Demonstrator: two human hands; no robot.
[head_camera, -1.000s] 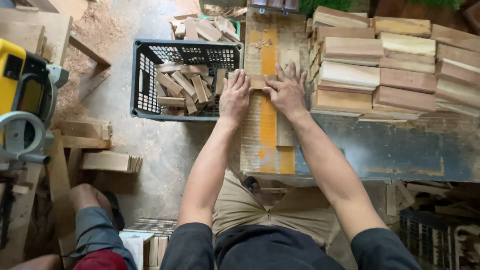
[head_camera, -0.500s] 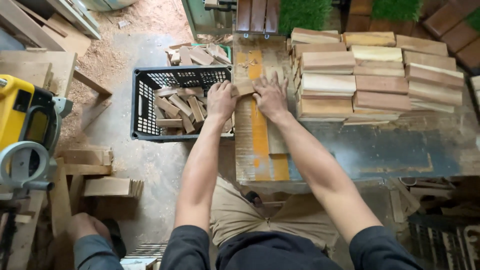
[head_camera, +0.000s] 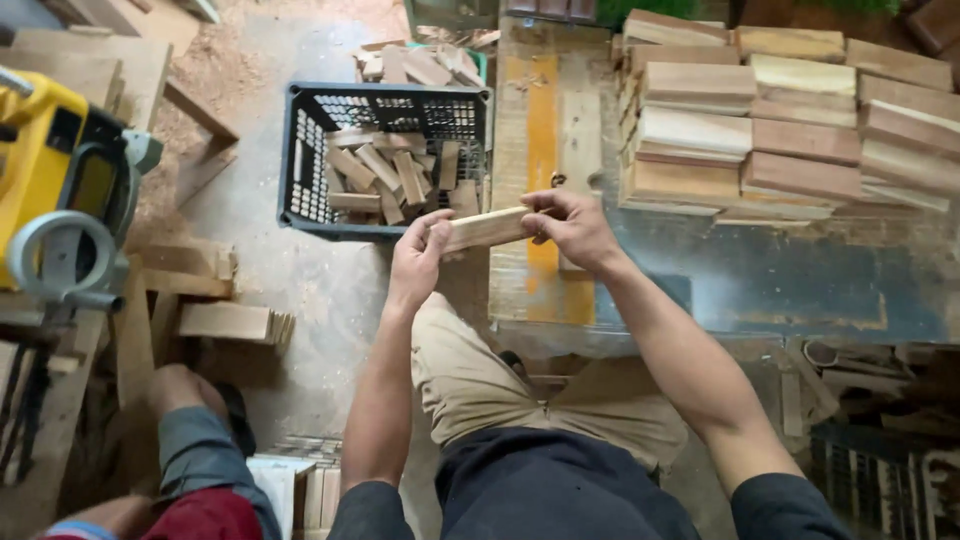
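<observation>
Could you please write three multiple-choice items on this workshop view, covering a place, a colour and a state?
1. Where does the black crate stand?
A. on the workbench
B. on the floor left of the workbench
C. on the stacked boards

2. What colour is the machine at the left edge?
A. yellow
B. red
C. green

3. How is the wooden strip held?
A. lying loose in the crate
B. by one hand only
C. by the left hand and right hand, one at each end

Answers: 1 B, the crate sits on the dusty floor beside the bench; 2 A, its housing is yellow; 3 C, both hands grip it.
</observation>
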